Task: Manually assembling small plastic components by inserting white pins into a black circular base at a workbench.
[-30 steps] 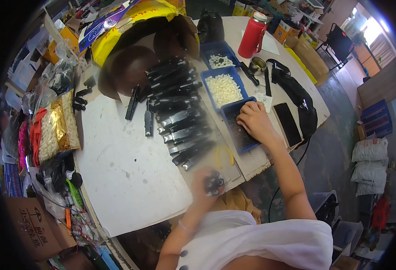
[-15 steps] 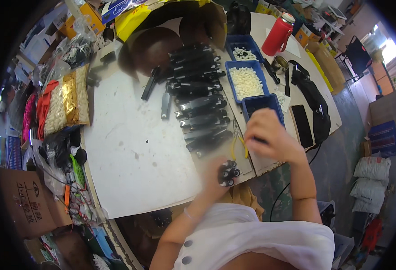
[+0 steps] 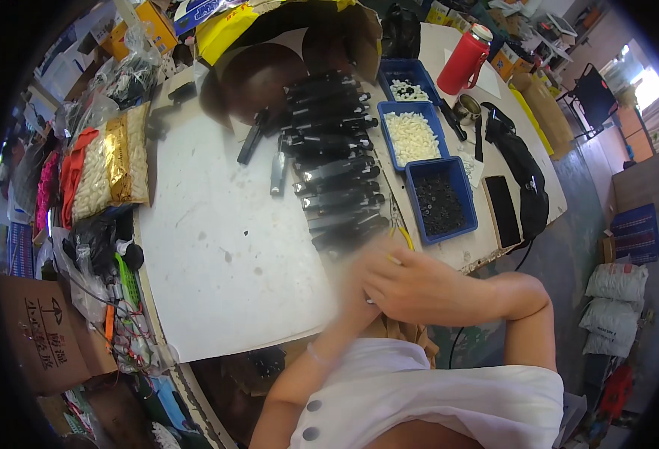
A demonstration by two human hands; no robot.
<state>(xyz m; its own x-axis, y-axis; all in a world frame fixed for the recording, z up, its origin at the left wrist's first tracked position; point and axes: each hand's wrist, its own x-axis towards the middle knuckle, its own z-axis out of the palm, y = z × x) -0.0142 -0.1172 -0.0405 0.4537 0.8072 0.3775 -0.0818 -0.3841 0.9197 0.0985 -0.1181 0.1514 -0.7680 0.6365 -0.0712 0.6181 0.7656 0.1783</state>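
My right hand [image 3: 412,288] is closed and brought over my left hand [image 3: 355,284] at the front edge of the table. Blurred and partly covered, my left hand is closed round a bundle of black tubular pieces that showed half a second ago; the right hand now hides it. Whatever the right fingers pinch cannot be made out. Beyond the hands lie pliers with yellow handles [image 3: 407,238]. A blue tray [image 3: 453,234] of small black ring-like parts stands to their right. Several rows of dark, shiny pieces [image 3: 337,172] spread across the table farther off.
Behind the near tray are a blue tray of cream-coloured pieces [image 3: 412,138] and another of mixed black and white pieces [image 3: 408,90]. A red flask [image 3: 465,60], a phone-like black slab [image 3: 502,212] and a black pouch [image 3: 533,187] are at right. A yellow carton [image 3: 269,26] tops the table.
My right hand has moved left and nearer, from beside the near blue tray to my left hand. The tray of black parts and the pliers' surroundings are less covered; the bundle's ends are hidden.
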